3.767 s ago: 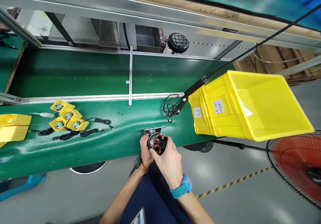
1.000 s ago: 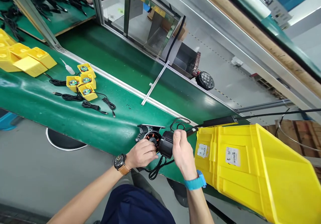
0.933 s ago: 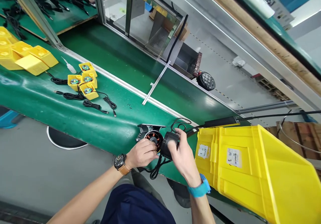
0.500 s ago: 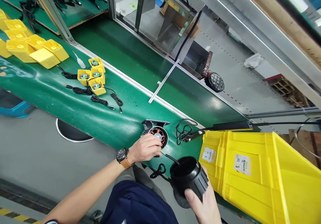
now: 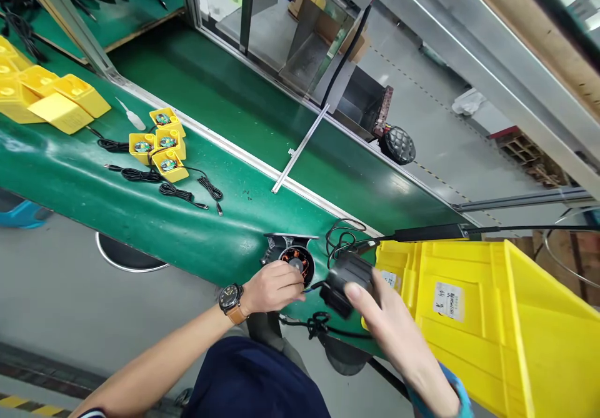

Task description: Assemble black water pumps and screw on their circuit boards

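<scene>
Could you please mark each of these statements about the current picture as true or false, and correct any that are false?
1. The left hand rests on a copper-wound stator. True.
2. The right hand is at a blue cup. False: its fingers are at a black cylindrical cover.
3. A wristwatch with a brown strap sits on the left wrist. True.
4. The small yellow trays sit on the grey floor. False: they sit on a green conveyor belt.
</scene>
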The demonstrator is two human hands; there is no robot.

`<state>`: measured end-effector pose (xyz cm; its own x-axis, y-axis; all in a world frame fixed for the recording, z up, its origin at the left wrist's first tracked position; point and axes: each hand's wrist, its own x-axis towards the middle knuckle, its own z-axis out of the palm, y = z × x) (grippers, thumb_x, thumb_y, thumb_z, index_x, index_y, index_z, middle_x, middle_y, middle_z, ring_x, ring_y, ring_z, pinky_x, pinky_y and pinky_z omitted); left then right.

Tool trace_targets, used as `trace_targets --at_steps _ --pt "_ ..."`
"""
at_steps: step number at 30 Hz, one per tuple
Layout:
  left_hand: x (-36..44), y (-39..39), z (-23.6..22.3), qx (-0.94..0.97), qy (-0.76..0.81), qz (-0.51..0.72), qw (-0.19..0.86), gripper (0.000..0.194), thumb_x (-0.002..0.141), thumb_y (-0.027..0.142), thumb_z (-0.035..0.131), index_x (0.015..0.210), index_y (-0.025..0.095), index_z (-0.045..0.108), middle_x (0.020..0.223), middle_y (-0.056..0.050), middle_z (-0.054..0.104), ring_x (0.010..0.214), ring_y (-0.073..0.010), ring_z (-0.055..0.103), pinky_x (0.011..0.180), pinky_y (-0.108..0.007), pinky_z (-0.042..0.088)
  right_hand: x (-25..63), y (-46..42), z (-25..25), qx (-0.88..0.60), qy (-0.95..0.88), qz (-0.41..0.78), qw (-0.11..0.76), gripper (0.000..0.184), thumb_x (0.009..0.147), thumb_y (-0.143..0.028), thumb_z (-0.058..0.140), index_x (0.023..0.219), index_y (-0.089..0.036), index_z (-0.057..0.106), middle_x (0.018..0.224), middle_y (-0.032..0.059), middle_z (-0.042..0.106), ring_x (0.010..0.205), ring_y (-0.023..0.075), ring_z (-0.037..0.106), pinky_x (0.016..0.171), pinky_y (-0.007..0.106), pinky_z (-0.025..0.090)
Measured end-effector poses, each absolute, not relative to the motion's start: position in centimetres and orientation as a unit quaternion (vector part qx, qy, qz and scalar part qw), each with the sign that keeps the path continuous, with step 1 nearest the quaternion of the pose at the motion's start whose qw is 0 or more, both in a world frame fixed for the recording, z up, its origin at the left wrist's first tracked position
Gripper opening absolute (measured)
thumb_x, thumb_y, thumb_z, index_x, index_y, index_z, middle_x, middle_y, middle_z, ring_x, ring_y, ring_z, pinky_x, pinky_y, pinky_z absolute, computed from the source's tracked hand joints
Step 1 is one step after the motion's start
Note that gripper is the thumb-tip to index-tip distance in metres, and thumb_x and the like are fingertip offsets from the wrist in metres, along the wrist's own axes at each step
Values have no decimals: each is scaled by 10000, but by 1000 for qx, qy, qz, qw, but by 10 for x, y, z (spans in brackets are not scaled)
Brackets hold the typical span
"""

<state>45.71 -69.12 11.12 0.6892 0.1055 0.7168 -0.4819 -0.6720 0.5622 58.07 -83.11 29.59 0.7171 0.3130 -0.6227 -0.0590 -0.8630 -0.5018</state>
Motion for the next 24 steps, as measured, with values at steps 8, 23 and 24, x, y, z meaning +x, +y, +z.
trace_targets --at_steps 8,23,24 --pt "452 -693 107 844 -84 400 349 212 1008 294 639 1118 117 674 952 -100 767 943 -199 719 840 -321 632 593 -782 259 -917 -177 333 131 611 747 -626 635 1195 -221 542 1090 119 753 1026 325 714 857 419 525" --pt "457 -690 114 852 -113 408 309 117 1001 138 617 1034 62 700 916 -86 746 920 -183 703 796 -305 610 587 -809 237 -912 -101 267 296 785 690 -751 706 1207 -185 536 1188 169 727 1106 340 684 916 463 546" --pt "456 -691 114 857 -108 401 307 122 1007 144 609 1036 66 698 886 -76 736 895 -182 699 780 -310 605 586 -810 235 -909 -105 269 301 788 694 -743 713 1218 -185 529 1188 167 725 1102 336 683 891 452 554"
